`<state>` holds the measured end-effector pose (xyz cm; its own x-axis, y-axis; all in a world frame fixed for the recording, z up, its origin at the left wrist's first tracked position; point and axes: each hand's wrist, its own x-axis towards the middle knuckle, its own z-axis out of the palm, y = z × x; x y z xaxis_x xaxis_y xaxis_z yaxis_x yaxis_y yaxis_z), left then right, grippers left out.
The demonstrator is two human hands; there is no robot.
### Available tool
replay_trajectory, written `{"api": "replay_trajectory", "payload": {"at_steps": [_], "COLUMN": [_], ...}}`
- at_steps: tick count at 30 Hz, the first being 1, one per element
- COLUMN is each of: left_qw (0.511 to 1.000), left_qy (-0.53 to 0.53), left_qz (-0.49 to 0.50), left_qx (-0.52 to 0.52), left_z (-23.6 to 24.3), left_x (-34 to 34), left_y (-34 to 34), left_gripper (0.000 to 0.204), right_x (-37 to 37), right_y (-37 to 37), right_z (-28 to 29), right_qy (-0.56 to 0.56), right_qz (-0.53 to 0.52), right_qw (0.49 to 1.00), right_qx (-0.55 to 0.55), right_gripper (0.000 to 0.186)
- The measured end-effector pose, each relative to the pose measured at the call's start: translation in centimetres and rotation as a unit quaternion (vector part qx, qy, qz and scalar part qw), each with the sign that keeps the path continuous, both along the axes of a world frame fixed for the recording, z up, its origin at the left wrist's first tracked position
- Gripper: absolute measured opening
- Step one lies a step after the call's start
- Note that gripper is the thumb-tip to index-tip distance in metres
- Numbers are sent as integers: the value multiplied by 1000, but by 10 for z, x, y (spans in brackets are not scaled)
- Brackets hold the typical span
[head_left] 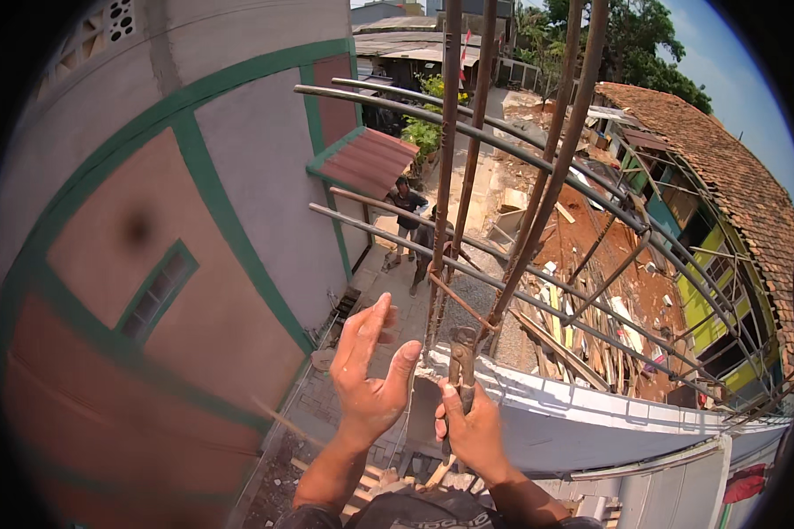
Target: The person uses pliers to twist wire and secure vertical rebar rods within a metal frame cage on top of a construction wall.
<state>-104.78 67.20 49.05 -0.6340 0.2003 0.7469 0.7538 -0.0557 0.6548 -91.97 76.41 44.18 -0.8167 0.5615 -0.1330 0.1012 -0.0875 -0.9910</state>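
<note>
My right hand (pixel 472 428) grips the handles of rusty pincers (pixel 460 353), whose jaws sit at the foot of a cage of vertical steel rebars (pixel 450 176). A thin stirrup bar (pixel 463 304) crosses just above the jaws. My left hand (pixel 370 370) is raised beside the bars, palm open, fingers spread, holding nothing. The bars rise out of a white concrete form (pixel 573 406) below.
Long horizontal rebars (pixel 503 141) run across the cage to the right. A grey and brown wall with green trim (pixel 194 247) stands close on the left. Far below, two people (pixel 410 212) stand in an alley beside piled timber (pixel 582 335) and red earth. Tiled roofs lie right.
</note>
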Motion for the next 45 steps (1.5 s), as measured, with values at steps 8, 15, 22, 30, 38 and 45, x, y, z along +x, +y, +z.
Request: {"api": "replay_trajectory", "payload": {"at_steps": [8,15,22,30,38,45], "left_qw": [968,780,757,850,663,646], "left_qy": [-110,-264,-372,-280,-350,-345], "left_qz": [-213,-510,-490,-392,-625,-656], "left_qx": [80,249,217,215,218,182], "left_z": [29,1,10,20,-1,-1], "left_x": [-34,-60,-59,-46,-88,-115], "left_y": [43,60,58,74,66,81], "left_gripper": [32,34,38,34,35,22], "right_x": [12,28,38,35,40,42], "right_y": [0,-5,-11,-21,-40,-52], "right_z": [-14,-30,-34,-37,-40,-45], "right_qy": [37,46,22,18,22,1], "right_qz": [2,-24,-81,-109,-118,-161], "right_qw": [999,996,995,993,992,987], "right_qx": [-32,-73,-57,-41,-40,-9], "right_gripper": [30,27,27,28,23,26]}}
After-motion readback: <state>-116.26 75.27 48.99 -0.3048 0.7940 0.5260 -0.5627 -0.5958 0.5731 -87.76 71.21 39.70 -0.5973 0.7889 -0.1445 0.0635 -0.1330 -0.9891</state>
